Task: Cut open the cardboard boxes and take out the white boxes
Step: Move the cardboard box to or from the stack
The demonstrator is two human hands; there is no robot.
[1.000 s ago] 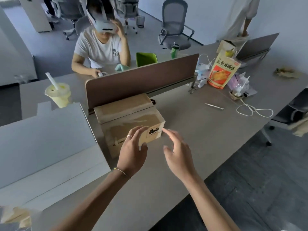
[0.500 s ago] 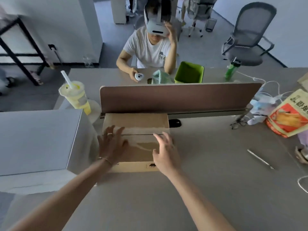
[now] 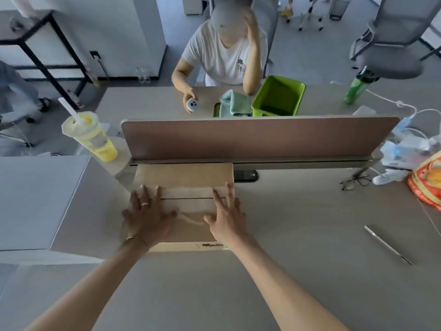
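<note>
Head view: cardboard box [image 3: 183, 187] sits on the desk [image 3: 298, 235], back edge right up against the divider panel [image 3: 257, 137]. Left hand [image 3: 148, 216] lies flat, fingers spread wide, on the box top's left part; right hand [image 3: 226, 216] is spread the same way on the right part. Neither holds anything. Centre seam looks taped, flaps closed, so no white boxes out of this one yet. Big white box [image 3: 43, 201] is just beside it on the left.

Risks as I see them:
- Cutter [image 3: 387, 244] lies well apart to the right. Getting it means lifting the right hand, and the box could skid under one palm.
- Left fingertips [image 3: 143, 187] reach past the seam; cutting along it with them there risks a nick.
- A deep cut could score the contents.
- Yellow drink cup [image 3: 91, 137] stands near the box's far left corner. Shoving the box could tip it.
</note>
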